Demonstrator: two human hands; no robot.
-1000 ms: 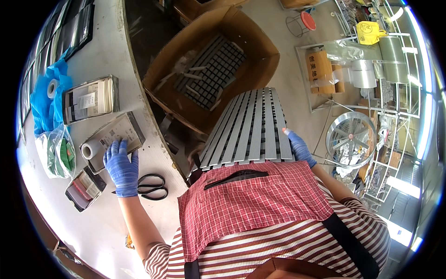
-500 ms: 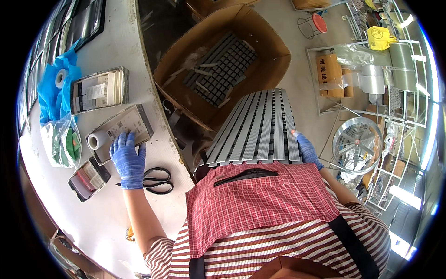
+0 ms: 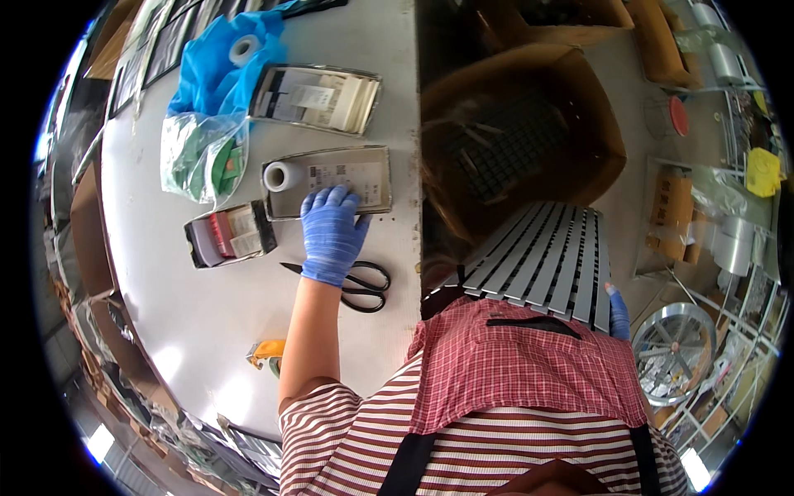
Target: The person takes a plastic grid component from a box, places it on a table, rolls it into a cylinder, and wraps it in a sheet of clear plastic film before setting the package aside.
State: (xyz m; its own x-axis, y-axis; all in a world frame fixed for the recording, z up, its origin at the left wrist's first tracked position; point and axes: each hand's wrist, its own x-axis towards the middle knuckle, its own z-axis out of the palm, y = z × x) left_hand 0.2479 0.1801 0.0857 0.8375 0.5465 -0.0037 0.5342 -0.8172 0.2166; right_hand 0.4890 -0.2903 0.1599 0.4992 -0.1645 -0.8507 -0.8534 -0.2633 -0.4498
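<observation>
My left hand point(image 3: 331, 240), in a blue glove, reaches over the near edge of a shallow box point(image 3: 382, 178) on the table. Its fingers are stretched out onto printed labels point(image 3: 327, 175) inside, with the thumb apart; the fingertips are partly hidden. A white roll point(image 3: 281, 176) lies at the box's left end. Black-handled scissors point(image 3: 368, 289) are just beside my left wrist. Against my lap leans a grey slatted panel point(image 3: 542, 256). My right hand point(image 3: 619, 314), gloved in blue with a bare fingertip, grips its right edge; most of the fingers are hidden behind it.
Another box of labels point(image 3: 318, 97) and a small box of cards point(image 3: 230, 236) sit on the table, near blue plastic point(image 3: 211, 70) and a yellow tape dispenser point(image 3: 266, 351). Beyond the panel stands a large cardboard box point(image 3: 595, 149) holding dark grids. A round fan point(image 3: 674, 354) is at right.
The view has swung left, so the table appears further right and more of it shows. My left hand stays at the box with labels, and my right stays at the panel's edge.
</observation>
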